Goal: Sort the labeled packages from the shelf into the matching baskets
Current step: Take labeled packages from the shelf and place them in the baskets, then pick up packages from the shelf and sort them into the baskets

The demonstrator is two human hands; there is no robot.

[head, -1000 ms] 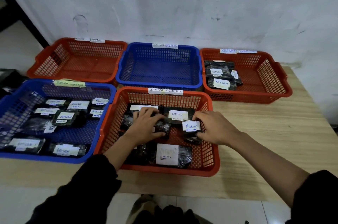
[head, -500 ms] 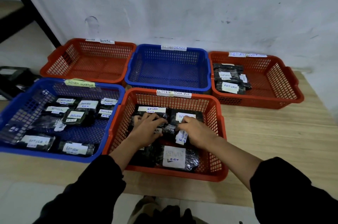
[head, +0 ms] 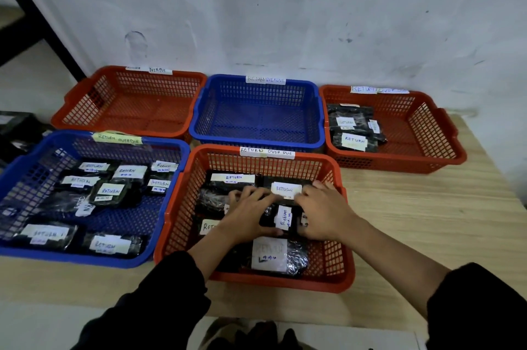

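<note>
Right now both hands are down inside the near orange basket (head: 346, 258), the one whose far rim carries a label reading RETURN OVER DUE. The left hand (head: 247, 218) lies with fingers spread and fairly straight over the black packages in the middle of the basket, its thumb along the near edge of a small package with an upright RETURN label (head: 283, 217). The right hand (head: 323, 214) rests just right of that package, fingers bent down onto the pile; whether it actually pinches anything I cannot tell. Between the fingertips of the two hands sits a package with a white RETURN label (head: 286, 189), and a further labelled package (head: 238, 178) lies along the far wall. Nearest the person is a larger package with a big white label (head: 269, 254), its plastic wrap shiny on the right side.

To the left, touching the orange basket, a near blue basket (head: 20, 167) holds many black packages with RETURN labels, scattered at different angles. In the far row stand three baskets side by side against a scuffed white wall (head: 285, 7): a far left orange basket (head: 71, 104), a far blue basket (head: 319, 110), and a far right orange basket (head: 445, 132) with a small stack of labelled packages at its left side. All rest on a light wooden table (head: 427, 221). Black sleeves cover both forearms.
</note>
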